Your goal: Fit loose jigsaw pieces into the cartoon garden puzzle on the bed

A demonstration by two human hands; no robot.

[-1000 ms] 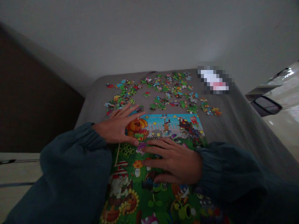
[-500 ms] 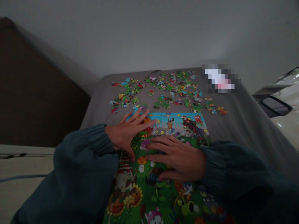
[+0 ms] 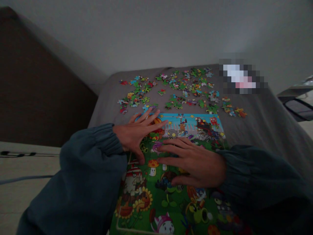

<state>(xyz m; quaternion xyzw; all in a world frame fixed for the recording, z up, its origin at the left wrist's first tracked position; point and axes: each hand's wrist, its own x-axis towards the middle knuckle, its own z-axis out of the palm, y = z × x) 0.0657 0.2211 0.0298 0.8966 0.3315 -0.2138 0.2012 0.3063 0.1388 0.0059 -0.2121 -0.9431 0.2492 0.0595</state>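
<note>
A: In the head view, the left hand [image 3: 133, 135] is laid flat on the upper left part of the puzzle picture [image 3: 171, 195], grip wide with fingers spread and nothing held. The right hand [image 3: 195, 163] is pressed flat on the middle of the same picture, fingers loosely spread, also holding nothing. The picture lies on a grey bed cover [image 3: 256, 124], near the person.

B: What could go wrong from here?

A: The cover looks soft, so the picture could be bent or slid if the palms are leaned on unevenly. The loose pieces [image 3: 181, 89] are scattered just beyond its far edge; a few near the left fingertips could be brushed off towards the bed's left edge by a sleeve [image 3: 93, 169]. Dim light could cause colours to be misjudged.

B: Can any writing be read?

A: None. Only cartoon plants and figures are printed on the picture. A blurred-out patch [image 3: 241, 78] sits at the far right, and nothing on it can be made out.
</note>
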